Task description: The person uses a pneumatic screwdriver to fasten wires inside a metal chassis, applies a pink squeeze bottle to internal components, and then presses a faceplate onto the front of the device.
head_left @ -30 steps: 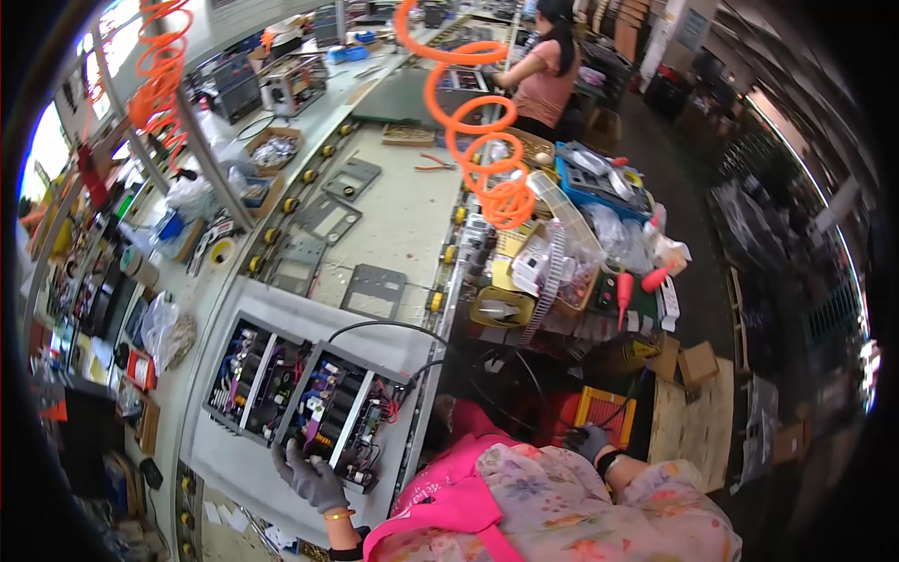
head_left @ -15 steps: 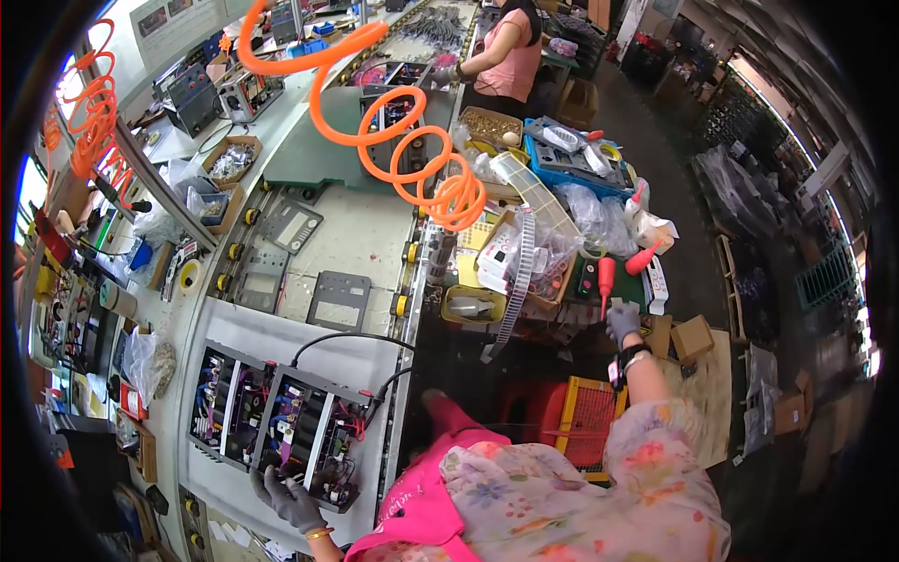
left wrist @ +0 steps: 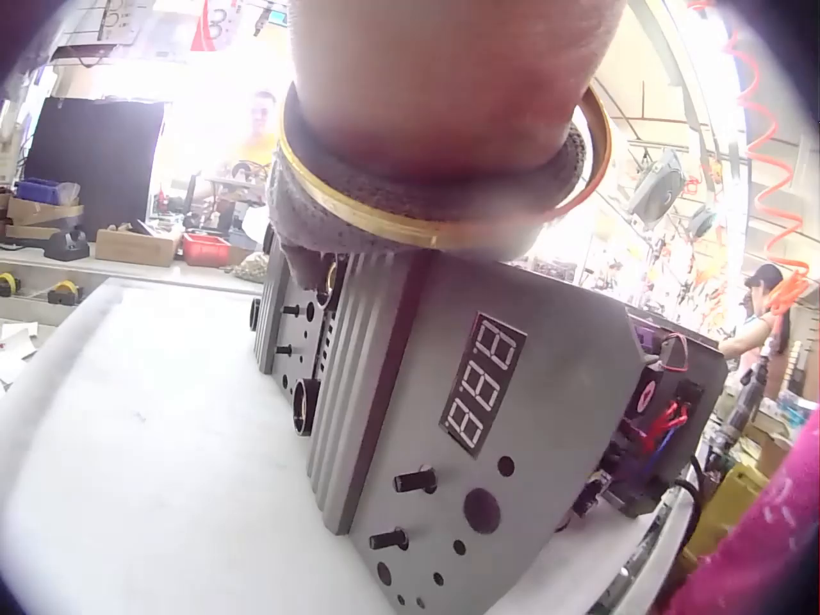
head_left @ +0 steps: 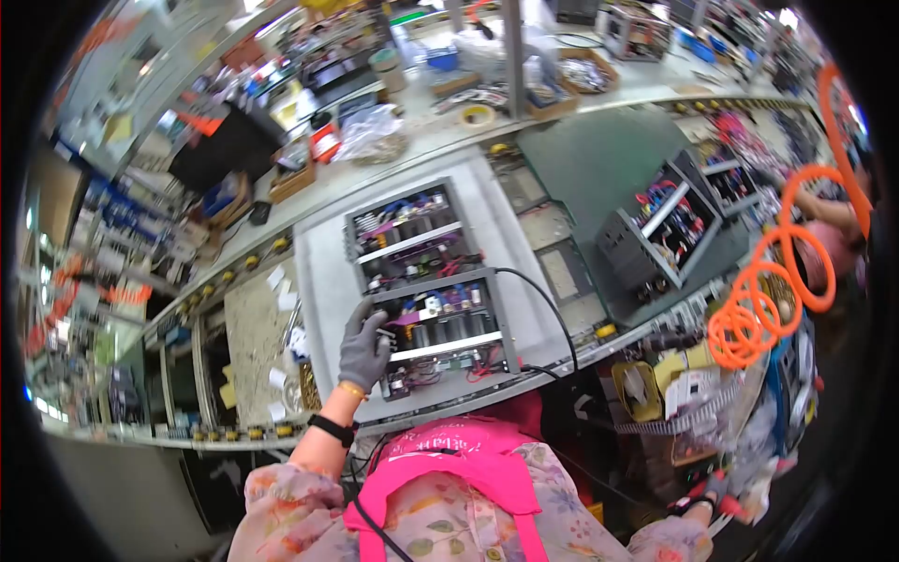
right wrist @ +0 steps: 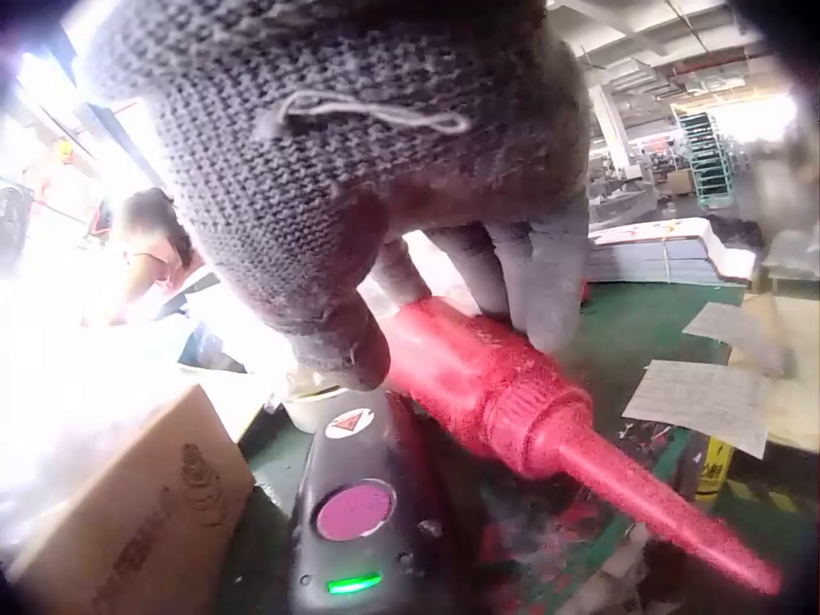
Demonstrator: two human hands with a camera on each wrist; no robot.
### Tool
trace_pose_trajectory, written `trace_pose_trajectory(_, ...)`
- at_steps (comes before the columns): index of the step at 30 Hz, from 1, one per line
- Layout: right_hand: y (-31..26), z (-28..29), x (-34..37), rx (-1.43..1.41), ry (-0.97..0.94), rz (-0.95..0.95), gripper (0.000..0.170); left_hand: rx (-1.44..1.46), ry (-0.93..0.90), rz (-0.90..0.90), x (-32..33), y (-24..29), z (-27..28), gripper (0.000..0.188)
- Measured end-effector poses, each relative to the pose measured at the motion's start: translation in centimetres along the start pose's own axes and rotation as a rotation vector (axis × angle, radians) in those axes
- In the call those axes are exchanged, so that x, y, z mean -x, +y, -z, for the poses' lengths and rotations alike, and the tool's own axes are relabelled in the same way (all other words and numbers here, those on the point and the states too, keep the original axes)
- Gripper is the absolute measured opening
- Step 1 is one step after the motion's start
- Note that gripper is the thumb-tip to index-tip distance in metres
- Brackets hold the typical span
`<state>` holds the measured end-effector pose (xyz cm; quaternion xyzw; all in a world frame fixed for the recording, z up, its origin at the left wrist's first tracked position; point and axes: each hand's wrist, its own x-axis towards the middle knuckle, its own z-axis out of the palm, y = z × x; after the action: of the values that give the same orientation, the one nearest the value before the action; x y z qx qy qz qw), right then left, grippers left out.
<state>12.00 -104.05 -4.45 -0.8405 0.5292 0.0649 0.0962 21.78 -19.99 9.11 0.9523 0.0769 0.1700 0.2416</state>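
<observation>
Two open metal cases of electronics lie side by side on a white pad, the near case and the far case. My gloved left hand rests at the left edge of the near case, its fingers extended. In the left wrist view a grey front panel shows a digit display and two black posts; the fingers there are mostly hidden behind the wrist. At the lower right, my gloved right hand holds a red squeeze bottle with a long tapered nozzle, fingers curled round its body.
A black device with a green light lies beside the bottle, near a cardboard box. Another open case stands on the green mat. An orange coiled hose hangs at right. Black cables leave the near case.
The head view has swung left. My right hand has reached from low beside my body to the side bench and grasped the red bottle. My left hand has stayed at the near case.
</observation>
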Motion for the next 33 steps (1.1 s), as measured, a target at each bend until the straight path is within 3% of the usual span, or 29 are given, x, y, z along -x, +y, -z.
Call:
trace_pose_trajectory(3, 4.3, -2.8, -4.2, -0.037, 0.035, 0.014, 0.072, -0.008, 0.018, 0.035, 0.2, 0.6, 0.1, 0.039)
trace_pose_trajectory(6, 2.7, -1.0, -4.9, -0.084, 0.076, 0.064, 0.073, 0.004, 0.033, 0.074, 0.4, 0.6, -0.1, 0.039)
trace_pose_trajectory(11, -3.5, 7.4, 4.6, -0.238, 0.035, 0.252, 0.075, 0.029, 0.044, 0.093, 0.5, 0.3, -0.2, 0.038)
trace_pose_trajectory(16, -8.4, 17.2, 16.6, -0.362, -0.186, 0.528, 0.076, 0.087, 0.081, 0.092, 0.6, 0.1, -0.4, 0.037)
trace_pose_trajectory(20, -15.5, 22.6, 25.9, -0.483, -0.320, 0.860, 0.078, 0.207, 0.119, 0.124, 0.7, 0.0, -0.7, 0.039)
trace_pose_trajectory(24, -23.9, 25.2, 33.0, -0.744, -0.260, 1.325, 0.079, 0.344, 0.170, 0.150, 0.9, -0.5, -0.8, 0.041)
trace_pose_trajectory(26, -29.4, 26.3, 36.4, -0.863, -0.384, 1.541, 0.070, 0.399, 0.185, 0.144, 0.8, -1.0, -0.3, 0.041)
trace_pose_trajectory(28, -34.5, 25.8, 38.9, -1.001, -0.097, 1.586, 0.084, 0.501, 0.168, 0.246, 1.0, -2.1, 0.1, 0.042)
trace_pose_trajectory(31, -41.7, 26.8, 41.6, -1.314, -0.303, 1.595, 0.083, 0.651, 0.164, 0.302, 1.3, -3.9, 1.5, 0.042)
trace_pose_trajectory(33, -45.3, 27.8, 44.0, -1.460, -0.646, 1.591, 0.078, 0.712, 0.140, 0.350, 1.5, -4.9, 2.3, 0.041)
